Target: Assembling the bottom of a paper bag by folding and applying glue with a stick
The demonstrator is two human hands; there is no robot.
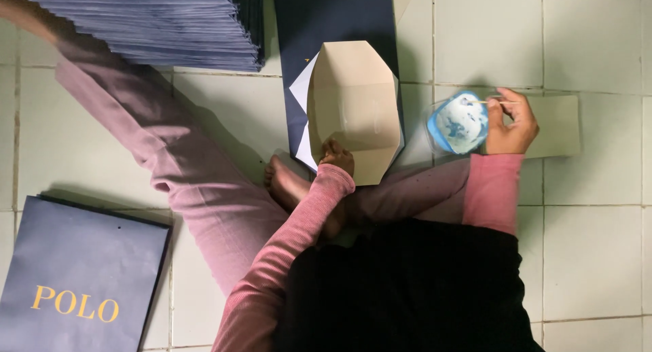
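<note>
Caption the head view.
Seated on tiles, left hand presses a folded paper bag; right hand dips a stick into a bowl.

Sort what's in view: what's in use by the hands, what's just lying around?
In use:
- left hand pressing the opened cream bottom of the navy paper bag
- right hand holding a thin stick over the blue bowl

Lying about:
- stack of flat navy sheets
- finished navy bag
- cream card under the right hand
- tiled floor

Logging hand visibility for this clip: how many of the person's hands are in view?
2. The right hand holds a thin stick at the small blue tub; the left hand presses the near edge of the opened beige bag bottom. None appear hidden.
</note>
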